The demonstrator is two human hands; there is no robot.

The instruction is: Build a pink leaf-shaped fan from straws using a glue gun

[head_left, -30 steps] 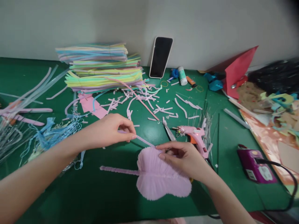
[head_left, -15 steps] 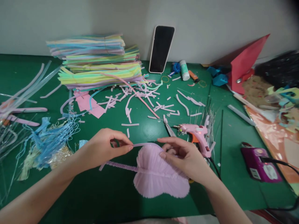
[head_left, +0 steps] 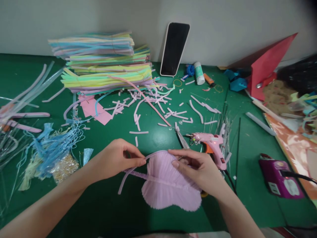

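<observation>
A pale purple ribbed wing shape (head_left: 168, 185) made of pipe cleaners lies on the green table (head_left: 111, 211) in front of me. My left hand (head_left: 116, 160) pinches a loose purple pipe cleaner (head_left: 123, 181) that curves along the wing's upper left edge and trails down to the left. My right hand (head_left: 198, 168) is closed on the wing's top right edge, holding the same strand against it. A twisted purple stem juts from the wing towards the left, under my left hand.
A pink glue gun (head_left: 210, 143) and scissors (head_left: 182, 138) lie just behind my right hand. Stacked pastel pipe cleaners (head_left: 104, 66), cut scraps (head_left: 153, 105), a phone (head_left: 174, 49) leaning on the wall, a purple device (head_left: 279, 177) and red paper (head_left: 269, 66) surround the work.
My left hand has come down and in towards the wing, bending the loose pipe cleaner from a straight raised line into a curve along the wing's edge. The right hand stayed put.
</observation>
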